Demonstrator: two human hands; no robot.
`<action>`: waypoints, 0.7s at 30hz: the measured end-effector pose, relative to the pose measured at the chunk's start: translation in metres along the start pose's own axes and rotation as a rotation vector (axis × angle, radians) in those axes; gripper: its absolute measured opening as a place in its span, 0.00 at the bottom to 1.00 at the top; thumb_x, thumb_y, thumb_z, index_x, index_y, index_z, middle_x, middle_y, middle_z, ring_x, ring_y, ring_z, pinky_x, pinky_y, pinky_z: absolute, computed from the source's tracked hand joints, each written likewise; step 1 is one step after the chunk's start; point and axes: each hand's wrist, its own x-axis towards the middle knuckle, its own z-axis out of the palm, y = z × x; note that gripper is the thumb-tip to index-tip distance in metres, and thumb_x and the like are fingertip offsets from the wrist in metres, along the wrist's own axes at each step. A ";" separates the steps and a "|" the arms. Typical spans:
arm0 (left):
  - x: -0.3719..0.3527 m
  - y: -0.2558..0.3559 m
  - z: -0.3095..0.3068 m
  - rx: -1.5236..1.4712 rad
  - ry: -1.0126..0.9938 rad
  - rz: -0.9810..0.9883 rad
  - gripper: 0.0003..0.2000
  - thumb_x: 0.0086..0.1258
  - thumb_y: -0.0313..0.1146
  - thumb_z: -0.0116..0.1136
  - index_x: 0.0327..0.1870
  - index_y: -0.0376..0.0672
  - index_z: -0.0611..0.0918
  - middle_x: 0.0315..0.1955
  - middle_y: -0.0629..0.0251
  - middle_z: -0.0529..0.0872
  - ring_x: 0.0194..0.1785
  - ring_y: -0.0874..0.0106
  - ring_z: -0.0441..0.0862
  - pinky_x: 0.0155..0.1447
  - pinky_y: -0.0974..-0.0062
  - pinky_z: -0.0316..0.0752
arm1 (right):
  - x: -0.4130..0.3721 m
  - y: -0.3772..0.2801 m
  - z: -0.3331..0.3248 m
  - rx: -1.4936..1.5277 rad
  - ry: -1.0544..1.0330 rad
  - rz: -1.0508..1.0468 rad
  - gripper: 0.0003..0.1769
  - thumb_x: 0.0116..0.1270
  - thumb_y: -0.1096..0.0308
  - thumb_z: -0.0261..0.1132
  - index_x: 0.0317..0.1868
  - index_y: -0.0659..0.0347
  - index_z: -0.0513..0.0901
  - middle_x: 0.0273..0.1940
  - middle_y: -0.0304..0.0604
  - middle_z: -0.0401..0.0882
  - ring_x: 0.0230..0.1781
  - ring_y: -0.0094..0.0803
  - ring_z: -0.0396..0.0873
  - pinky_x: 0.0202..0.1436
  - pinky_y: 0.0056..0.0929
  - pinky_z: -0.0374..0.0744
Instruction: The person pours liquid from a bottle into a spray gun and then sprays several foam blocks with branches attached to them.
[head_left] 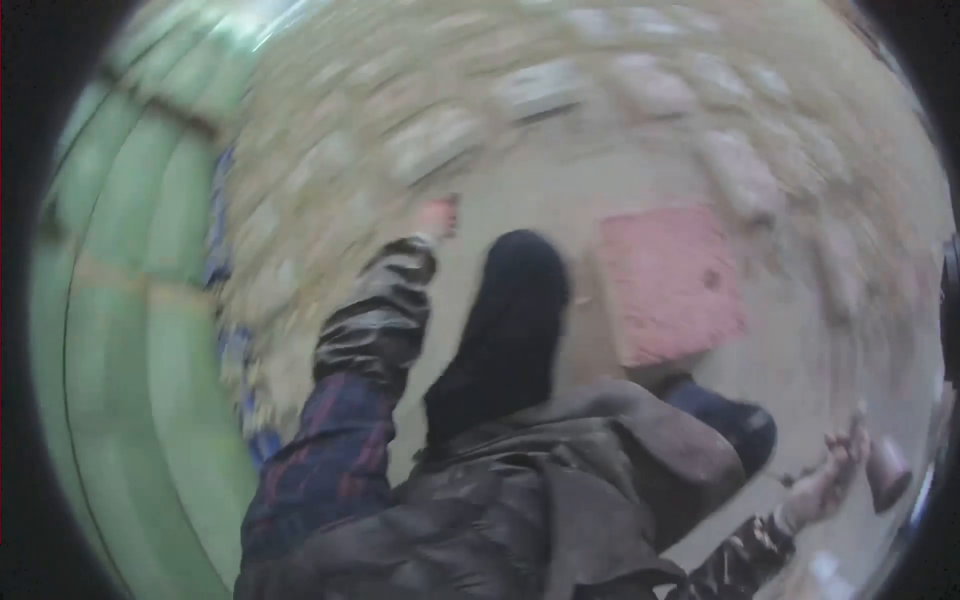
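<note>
Motion blur smears the whole view. My left hand [438, 216] reaches forward past a dark patterned sleeve, and its fingers run together in a reddish blur. Low on the right, my right hand [825, 482] has its fingers bent together around something thin and greyish that I cannot make out. Close beside those fingers is a brownish-pink cup-shaped thing [888, 473]. A pink, rough-faced block [668, 290] with a small dark spot stands between the hands, by my right foot [735, 425].
Many pale, brick-like blocks [540, 88] lie in curved rows across the ground ahead. Green sheeting [125, 330] rises along the left side, with bits of blue material [235, 355] at its foot. My dark-clad leg [515, 320] extends forward over the grey floor [520, 185].
</note>
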 end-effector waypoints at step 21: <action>-0.124 -0.293 -0.155 0.548 0.570 -0.951 0.22 0.65 0.37 0.50 0.60 0.40 0.74 0.55 0.46 0.80 0.59 0.47 0.78 0.65 0.53 0.69 | 0.083 -0.155 0.288 0.484 -0.396 0.040 0.22 0.76 0.64 0.59 0.65 0.69 0.74 0.61 0.52 0.77 0.55 0.39 0.81 0.61 0.30 0.80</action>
